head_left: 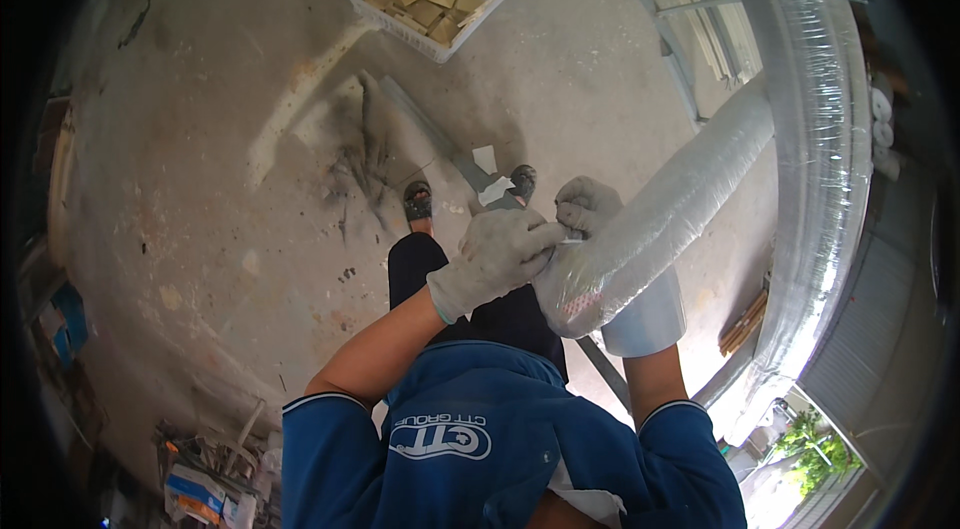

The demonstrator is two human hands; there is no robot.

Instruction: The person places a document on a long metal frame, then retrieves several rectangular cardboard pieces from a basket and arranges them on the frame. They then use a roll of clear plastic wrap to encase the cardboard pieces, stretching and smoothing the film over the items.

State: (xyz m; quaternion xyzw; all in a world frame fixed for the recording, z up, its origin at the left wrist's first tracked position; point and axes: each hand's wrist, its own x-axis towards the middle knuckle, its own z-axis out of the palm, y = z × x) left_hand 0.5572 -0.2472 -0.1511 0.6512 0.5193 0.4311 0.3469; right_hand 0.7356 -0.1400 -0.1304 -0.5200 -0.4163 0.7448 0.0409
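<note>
Just left of the wrapped tube [662,212], the gloved left hand [497,259] and, slightly farther, the gloved right hand [588,205] meet, fingers curled; their grip I cannot tell. Rightward, the tube slants near-left to far-right, its near end closer to the left hand.

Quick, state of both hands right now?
Left hand: closed, seemingly pinching a small pale piece.
Right hand: curled; cannot tell whether it holds anything.

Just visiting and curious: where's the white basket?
In the head view, the white basket stands on the floor at top, slightly left of centre, beyond the feet.
</note>
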